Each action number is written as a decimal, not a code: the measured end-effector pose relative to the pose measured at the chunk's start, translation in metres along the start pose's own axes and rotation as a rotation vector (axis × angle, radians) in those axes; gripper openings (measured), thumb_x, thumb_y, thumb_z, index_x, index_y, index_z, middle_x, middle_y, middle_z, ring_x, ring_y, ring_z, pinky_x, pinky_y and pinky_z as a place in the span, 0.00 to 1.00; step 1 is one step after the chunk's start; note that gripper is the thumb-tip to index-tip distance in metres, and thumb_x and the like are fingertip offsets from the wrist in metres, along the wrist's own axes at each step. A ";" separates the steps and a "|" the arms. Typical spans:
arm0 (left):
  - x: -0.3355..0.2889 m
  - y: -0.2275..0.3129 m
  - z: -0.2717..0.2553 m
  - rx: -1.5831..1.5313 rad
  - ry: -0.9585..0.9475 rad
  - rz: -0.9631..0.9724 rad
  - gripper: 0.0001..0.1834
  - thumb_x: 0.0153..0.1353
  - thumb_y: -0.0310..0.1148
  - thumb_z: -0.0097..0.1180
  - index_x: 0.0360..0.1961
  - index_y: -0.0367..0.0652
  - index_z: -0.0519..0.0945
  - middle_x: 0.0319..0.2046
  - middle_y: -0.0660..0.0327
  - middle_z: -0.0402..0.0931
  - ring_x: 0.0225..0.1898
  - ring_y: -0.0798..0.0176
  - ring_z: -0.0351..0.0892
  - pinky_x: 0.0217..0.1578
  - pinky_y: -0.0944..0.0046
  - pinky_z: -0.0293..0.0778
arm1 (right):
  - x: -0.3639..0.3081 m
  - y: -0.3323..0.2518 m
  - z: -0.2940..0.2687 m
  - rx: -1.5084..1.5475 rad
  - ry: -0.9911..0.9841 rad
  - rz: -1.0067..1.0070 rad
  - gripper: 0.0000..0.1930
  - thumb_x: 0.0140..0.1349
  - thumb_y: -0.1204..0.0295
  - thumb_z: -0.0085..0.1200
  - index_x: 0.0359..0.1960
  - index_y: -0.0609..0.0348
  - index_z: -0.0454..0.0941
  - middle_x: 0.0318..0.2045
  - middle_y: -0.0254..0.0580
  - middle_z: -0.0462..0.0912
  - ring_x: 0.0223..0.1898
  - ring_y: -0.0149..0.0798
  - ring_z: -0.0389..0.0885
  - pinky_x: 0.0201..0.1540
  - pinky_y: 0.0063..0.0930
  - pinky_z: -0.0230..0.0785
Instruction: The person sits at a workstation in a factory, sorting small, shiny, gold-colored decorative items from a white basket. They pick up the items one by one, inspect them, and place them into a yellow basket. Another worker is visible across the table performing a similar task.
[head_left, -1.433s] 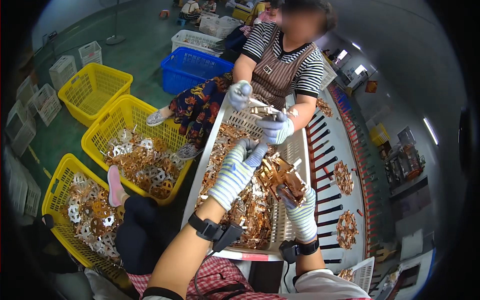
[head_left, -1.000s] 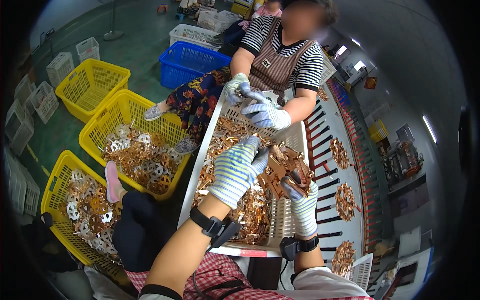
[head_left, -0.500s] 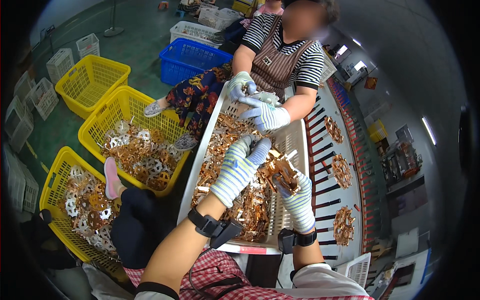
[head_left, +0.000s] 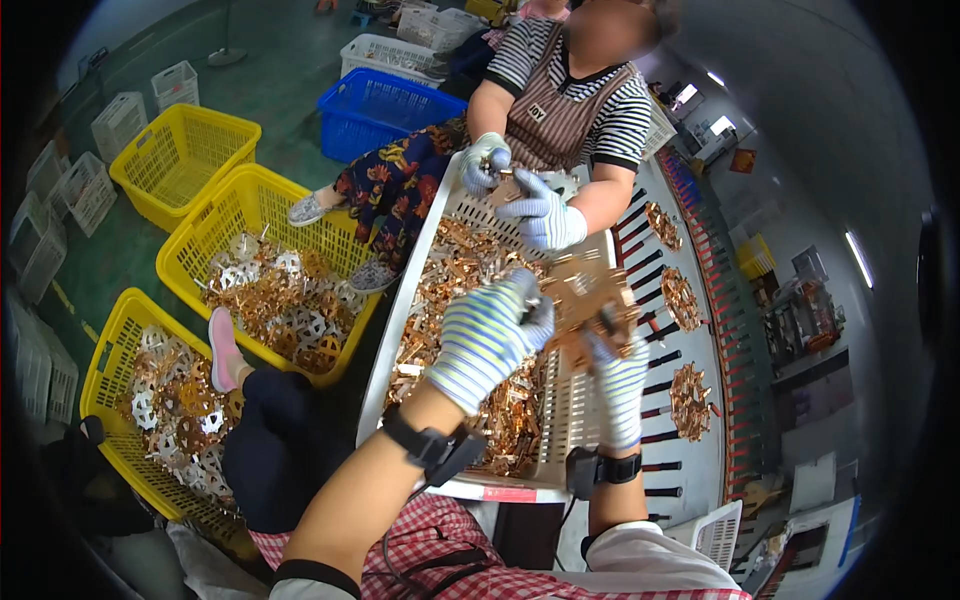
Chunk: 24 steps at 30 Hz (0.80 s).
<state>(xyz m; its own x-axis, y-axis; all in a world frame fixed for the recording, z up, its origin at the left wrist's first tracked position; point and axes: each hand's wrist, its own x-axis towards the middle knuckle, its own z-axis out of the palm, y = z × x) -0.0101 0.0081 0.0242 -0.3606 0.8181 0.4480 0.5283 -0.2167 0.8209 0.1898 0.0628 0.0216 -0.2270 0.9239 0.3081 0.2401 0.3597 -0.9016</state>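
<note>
My right hand (head_left: 622,390), in a striped knit glove, grips a flat copper-coloured metal plate with cut-outs (head_left: 578,290), held above the right side of a white crate (head_left: 573,415). My left hand (head_left: 478,345), gloved alike, is beside the plate's left edge. Its fingers are curled together; whether a small piece is between them is hidden. Below lie many small copper-coloured metal pieces (head_left: 510,430), heaped in the crate. Across from me, a co-worker's gloved hands (head_left: 545,215) are close together over the crate's far end, around a small part too blurred to name.
To the left stand yellow baskets (head_left: 172,250) with copper and silver metal plates (head_left: 180,400), plus another yellow basket (head_left: 185,150) and a blue one (head_left: 385,110). On the right, a white bench (head_left: 655,400) bears dark-handled rods and round copper stacks (head_left: 690,400).
My right hand has raised and turned the copper plate, so its flat face shows. My left hand has drawn its fingers together beside it. The co-worker's hands have moved slightly apart.
</note>
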 end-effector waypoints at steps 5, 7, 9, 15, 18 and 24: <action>-0.003 -0.006 0.019 -0.765 -0.175 -0.233 0.10 0.63 0.37 0.56 0.35 0.40 0.77 0.25 0.65 0.76 0.24 0.75 0.71 0.27 0.70 0.70 | -0.004 0.005 0.005 -0.189 -0.147 -0.168 0.15 0.57 0.82 0.57 0.47 0.66 0.77 0.37 0.40 0.84 0.37 0.29 0.81 0.41 0.22 0.74; -0.003 -0.009 0.021 -1.064 -0.191 -0.290 0.14 0.66 0.41 0.55 0.36 0.40 0.78 0.24 0.71 0.74 0.23 0.78 0.67 0.26 0.75 0.66 | -0.011 -0.006 0.025 -0.071 -0.195 -0.108 0.16 0.55 0.83 0.57 0.47 0.65 0.78 0.38 0.40 0.84 0.38 0.28 0.81 0.41 0.22 0.73; -0.004 -0.011 0.016 -1.059 -0.224 -0.336 0.14 0.65 0.42 0.56 0.36 0.40 0.78 0.24 0.72 0.73 0.24 0.78 0.66 0.26 0.75 0.66 | -0.007 -0.002 0.019 -0.251 -0.277 -0.152 0.19 0.55 0.85 0.57 0.50 0.64 0.77 0.41 0.41 0.83 0.41 0.28 0.80 0.44 0.22 0.72; -0.003 -0.013 0.015 -0.929 -0.178 -0.237 0.08 0.56 0.34 0.63 0.30 0.42 0.78 0.21 0.71 0.73 0.23 0.78 0.68 0.26 0.74 0.68 | -0.011 -0.014 0.026 -0.248 -0.302 -0.155 0.22 0.55 0.86 0.56 0.53 0.64 0.75 0.42 0.40 0.83 0.43 0.29 0.80 0.46 0.22 0.72; -0.003 -0.009 0.013 -0.526 -0.011 -0.101 0.09 0.53 0.34 0.64 0.30 0.43 0.78 0.20 0.66 0.75 0.22 0.73 0.72 0.26 0.69 0.71 | -0.011 -0.012 0.025 -0.179 -0.333 -0.106 0.21 0.56 0.86 0.55 0.53 0.66 0.75 0.44 0.40 0.82 0.44 0.30 0.80 0.48 0.22 0.72; -0.002 -0.006 0.004 -0.288 -0.040 -0.077 0.11 0.54 0.36 0.64 0.30 0.42 0.77 0.20 0.62 0.76 0.22 0.69 0.74 0.27 0.66 0.72 | -0.008 0.000 0.019 -0.180 -0.352 -0.056 0.19 0.55 0.85 0.57 0.51 0.66 0.76 0.45 0.43 0.82 0.45 0.31 0.81 0.45 0.24 0.74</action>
<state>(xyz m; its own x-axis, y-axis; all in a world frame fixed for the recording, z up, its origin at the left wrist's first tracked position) -0.0097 0.0100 0.0174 -0.3573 0.8573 0.3705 0.2588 -0.2903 0.9213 0.1737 0.0530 0.0133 -0.5463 0.8122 0.2047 0.3728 0.4546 -0.8089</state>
